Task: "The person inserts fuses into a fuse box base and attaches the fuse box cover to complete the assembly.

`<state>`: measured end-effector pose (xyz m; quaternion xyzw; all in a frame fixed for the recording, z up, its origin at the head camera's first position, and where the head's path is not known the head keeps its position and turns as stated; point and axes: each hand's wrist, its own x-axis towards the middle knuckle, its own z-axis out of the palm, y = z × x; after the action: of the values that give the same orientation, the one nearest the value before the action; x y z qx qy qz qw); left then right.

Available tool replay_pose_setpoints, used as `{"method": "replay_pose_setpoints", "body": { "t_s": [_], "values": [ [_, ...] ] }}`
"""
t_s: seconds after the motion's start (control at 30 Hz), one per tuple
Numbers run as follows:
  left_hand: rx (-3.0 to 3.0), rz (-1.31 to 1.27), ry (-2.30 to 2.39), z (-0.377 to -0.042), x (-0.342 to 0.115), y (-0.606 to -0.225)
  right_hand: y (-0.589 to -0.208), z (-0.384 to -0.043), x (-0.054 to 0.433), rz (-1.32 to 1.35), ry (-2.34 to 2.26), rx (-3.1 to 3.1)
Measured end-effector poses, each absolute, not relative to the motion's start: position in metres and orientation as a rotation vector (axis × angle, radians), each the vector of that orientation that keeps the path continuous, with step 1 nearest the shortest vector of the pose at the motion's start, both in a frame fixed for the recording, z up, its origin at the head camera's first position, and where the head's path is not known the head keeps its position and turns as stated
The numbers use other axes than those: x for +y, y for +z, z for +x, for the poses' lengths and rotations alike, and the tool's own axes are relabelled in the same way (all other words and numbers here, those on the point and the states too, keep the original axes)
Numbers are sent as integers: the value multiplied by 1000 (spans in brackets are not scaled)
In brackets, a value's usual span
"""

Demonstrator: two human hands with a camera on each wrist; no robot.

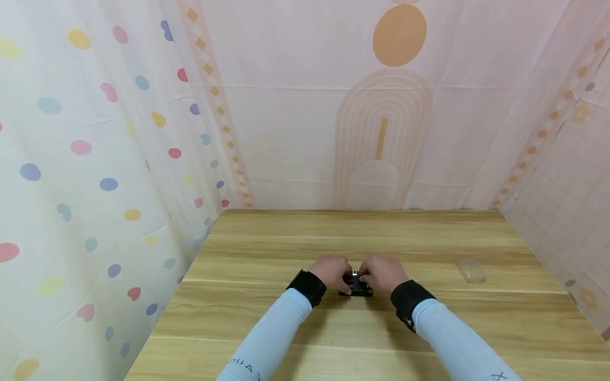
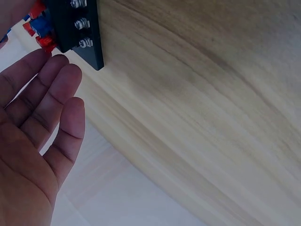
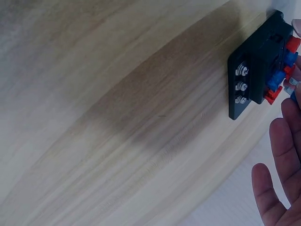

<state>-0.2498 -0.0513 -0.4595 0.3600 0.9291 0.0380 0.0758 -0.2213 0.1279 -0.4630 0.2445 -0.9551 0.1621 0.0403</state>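
Observation:
A black fuse box (image 1: 360,290) stands on the table between the two hands. Red and blue blade fuses (image 3: 276,81) sit in its top, and silver screws (image 3: 241,86) line its side in the right wrist view. My left hand (image 1: 331,271) grips the box from the left, its thumb on the near side; the other fingers (image 2: 66,80) extend loosely beside it. Over the top, my right hand (image 1: 385,272) pinches a small blue fuse (image 3: 294,96) with pale metal prongs, close beside the seated fuses. Its grip is partly cut off by the frame edge.
A clear plastic cover (image 1: 472,270) lies on the wood-grain table (image 1: 267,233) to the right of the hands. Patterned curtains (image 1: 295,132) hang behind the table and along both sides.

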Motion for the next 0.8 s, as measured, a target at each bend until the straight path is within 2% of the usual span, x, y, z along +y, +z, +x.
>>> {"method": "replay_pose_setpoints", "body": {
  "t_s": [0.8],
  "values": [
    [2796,1047,67,-249,-47,-463,-476,-213,127,700,551,-2962]
  ]
}}
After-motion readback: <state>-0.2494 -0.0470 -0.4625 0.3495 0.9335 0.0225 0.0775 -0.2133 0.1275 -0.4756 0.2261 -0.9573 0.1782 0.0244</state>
